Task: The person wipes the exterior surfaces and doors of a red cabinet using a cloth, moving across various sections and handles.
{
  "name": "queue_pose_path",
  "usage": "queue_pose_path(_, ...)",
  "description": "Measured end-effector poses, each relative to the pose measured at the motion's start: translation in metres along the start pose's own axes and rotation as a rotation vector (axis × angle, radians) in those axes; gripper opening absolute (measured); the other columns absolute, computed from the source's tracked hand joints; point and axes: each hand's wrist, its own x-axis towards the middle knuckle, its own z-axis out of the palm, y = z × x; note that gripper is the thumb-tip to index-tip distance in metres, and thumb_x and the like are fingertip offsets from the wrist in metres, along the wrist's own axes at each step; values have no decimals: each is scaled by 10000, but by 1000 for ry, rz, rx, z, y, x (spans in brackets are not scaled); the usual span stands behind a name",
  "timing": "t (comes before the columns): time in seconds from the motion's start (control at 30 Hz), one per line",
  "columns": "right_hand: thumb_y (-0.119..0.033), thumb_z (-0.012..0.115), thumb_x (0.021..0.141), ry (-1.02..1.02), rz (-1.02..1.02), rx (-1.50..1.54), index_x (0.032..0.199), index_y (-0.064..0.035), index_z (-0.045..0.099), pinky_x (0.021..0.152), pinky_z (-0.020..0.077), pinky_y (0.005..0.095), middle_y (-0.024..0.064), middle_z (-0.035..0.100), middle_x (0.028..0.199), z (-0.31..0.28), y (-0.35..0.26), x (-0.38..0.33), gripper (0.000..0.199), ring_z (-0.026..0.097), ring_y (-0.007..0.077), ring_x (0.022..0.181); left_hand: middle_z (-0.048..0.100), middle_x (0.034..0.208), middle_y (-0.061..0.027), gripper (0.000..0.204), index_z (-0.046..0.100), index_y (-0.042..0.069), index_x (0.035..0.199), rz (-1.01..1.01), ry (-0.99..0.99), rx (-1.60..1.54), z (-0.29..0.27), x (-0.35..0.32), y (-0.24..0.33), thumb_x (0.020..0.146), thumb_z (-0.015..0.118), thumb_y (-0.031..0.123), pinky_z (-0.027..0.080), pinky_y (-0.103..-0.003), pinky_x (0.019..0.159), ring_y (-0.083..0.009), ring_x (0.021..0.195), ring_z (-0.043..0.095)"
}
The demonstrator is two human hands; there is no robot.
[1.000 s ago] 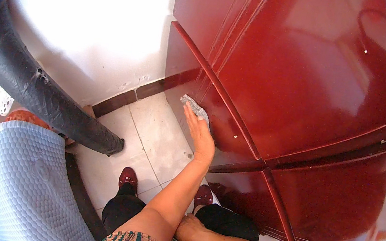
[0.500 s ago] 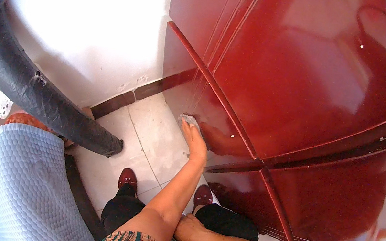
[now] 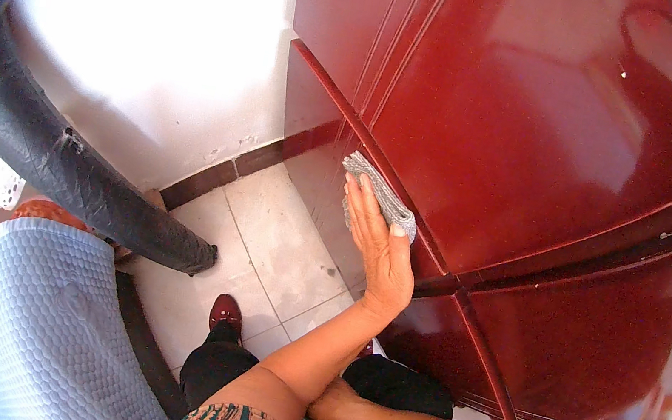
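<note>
My left hand (image 3: 380, 259) presses a folded grey cloth (image 3: 393, 203) against the glossy dark red cabinet (image 3: 525, 151). Its fingers lie along the cloth and the thumb sits over its near end. The cloth rests on the lower panel, just beneath a slanting raised red strip (image 3: 367, 139). Close to my waist, my right hand (image 3: 336, 403) is tucked behind my left forearm, with its fingers hidden.
A black plastic-wrapped pole (image 3: 84, 166) slants in from the left. Below it lies a light blue quilted cover (image 3: 55, 317). A white wall (image 3: 179, 42) with a dark skirting (image 3: 198, 182) meets the pale tiled floor (image 3: 273, 227).
My left hand has moved up and right with the cloth, from low on the panel to beside the raised strip. My right hand stays by my waist, now more covered by the left forearm.
</note>
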Motion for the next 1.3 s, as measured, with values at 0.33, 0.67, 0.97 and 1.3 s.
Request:
queue_pose_path(0.33,-181,512,852,-324,79,-428,1144,-16,617,934,414,482,201,618,1182,2,3,9,352,567,356,1107,119,1581,-235,591,144,-28,1513,-298,122,-63,1,-1,-96,1002,261,246,86,-415,1195,-368,1471,106)
queue_pose_path(0.67,-197,490,868,-370,107,-421,1109,-29,630,880,426,484,198,632,1134,-1,-1,11,326,583,357,1055,94,1591,-218,601,135,-26,1515,-551,156,-224,6,-24,-131,1020,259,290,66,-399,1200,-336,1480,81)
queue_pose_path(0.97,-203,466,897,-159,17,-295,1157,3,607,963,415,474,239,607,1191,7,9,7,360,556,375,1136,53,1590,-242,619,94,-14,1525,-132,18,-29,-1,8,-21,1018,278,288,27,-455,1186,-372,1480,43)
queue_pose_path(1.3,-174,450,882,108,-94,-212,1127,-35,647,896,475,505,226,637,1176,33,36,15,344,620,362,1080,24,1595,-233,644,72,-17,1528,44,-32,-26,3,7,-8,1015,283,310,12,-477,1178,-381,1481,17)
